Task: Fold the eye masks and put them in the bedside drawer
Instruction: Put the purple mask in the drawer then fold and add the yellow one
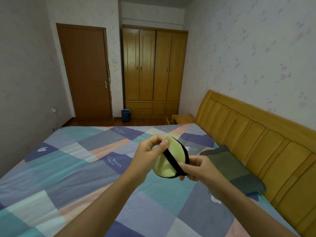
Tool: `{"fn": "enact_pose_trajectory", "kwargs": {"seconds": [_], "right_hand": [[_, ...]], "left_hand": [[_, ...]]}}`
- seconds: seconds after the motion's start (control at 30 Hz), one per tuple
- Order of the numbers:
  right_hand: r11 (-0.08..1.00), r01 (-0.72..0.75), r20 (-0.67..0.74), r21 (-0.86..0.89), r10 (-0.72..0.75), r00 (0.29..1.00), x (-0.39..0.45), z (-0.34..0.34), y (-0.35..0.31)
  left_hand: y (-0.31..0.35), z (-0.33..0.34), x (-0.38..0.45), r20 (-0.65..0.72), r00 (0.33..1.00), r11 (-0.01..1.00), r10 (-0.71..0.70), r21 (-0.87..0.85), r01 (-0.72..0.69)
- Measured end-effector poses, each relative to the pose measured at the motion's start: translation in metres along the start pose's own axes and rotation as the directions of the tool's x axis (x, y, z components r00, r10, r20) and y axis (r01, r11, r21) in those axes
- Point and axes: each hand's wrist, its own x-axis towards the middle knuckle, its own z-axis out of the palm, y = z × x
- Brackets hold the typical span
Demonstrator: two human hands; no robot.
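A pale yellow-green eye mask [172, 154] with a black rim is folded in half and held in the air above the bed. Its black elastic strap [172, 161] runs diagonally across the folded face. My left hand [150, 154] pinches the mask's upper left edge, thumb on the strap's upper end. My right hand [198, 168] grips the lower right end of the strap and the mask's rim. Beyond the bed, beside the headboard, stands the wooden bedside table [183, 118]; its drawer [168, 120] appears pulled open, mostly hidden by the mattress.
A patchwork-covered bed [85, 177] fills the foreground, with a dark green and grey pillow [229, 165] against the wooden headboard [266, 144]. Farther back are a brown door [85, 71], a wooden wardrobe [153, 69] and a blue bin [126, 115] on the floor.
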Motion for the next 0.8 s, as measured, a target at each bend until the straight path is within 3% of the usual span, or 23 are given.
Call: {"fn": "enact_pose_trajectory", "kwargs": {"seconds": [0.07,0.13,0.27,0.37,0.43,0.57,0.7,0.8], "right_hand": [[0.997,-0.026,-0.005,0.078,0.026,1.000,0.001,0.005,0.004],[0.981,-0.006,-0.098,0.193,0.025,0.995,0.004,0.010,0.006],[0.954,0.178,-0.307,0.242,-0.099,0.947,0.005,0.010,0.006],[0.943,0.272,-0.380,0.191,-0.184,0.906,0.004,0.010,0.003],[0.933,0.332,-0.388,0.142,-0.256,0.885,0.002,0.011,0.000],[0.883,0.461,-0.277,-0.092,-0.468,0.839,0.002,0.010,-0.003],[0.692,0.574,-0.083,-0.439,-0.667,0.740,0.009,0.008,-0.010],[0.675,0.578,-0.109,-0.458,-0.688,0.717,0.014,0.008,-0.015]], "left_hand": [[0.001,0.006,0.002,-0.057,0.998,0.997,-0.023,-0.081,0.018],[0.002,0.009,0.004,-0.091,0.996,0.999,0.003,-0.037,-0.006],[0.001,0.000,0.012,-0.148,0.978,0.947,0.149,0.305,-0.099],[0.000,-0.005,0.016,-0.148,0.952,0.826,0.270,0.544,-0.149],[-0.001,-0.005,0.018,-0.131,0.940,0.781,0.316,0.598,-0.179],[-0.001,-0.002,0.022,-0.161,0.943,0.841,0.292,0.512,-0.173],[0.004,0.005,0.023,-0.135,0.957,0.903,0.257,0.386,-0.188],[0.010,0.006,0.025,-0.097,0.981,0.968,0.170,0.204,-0.147]]}}
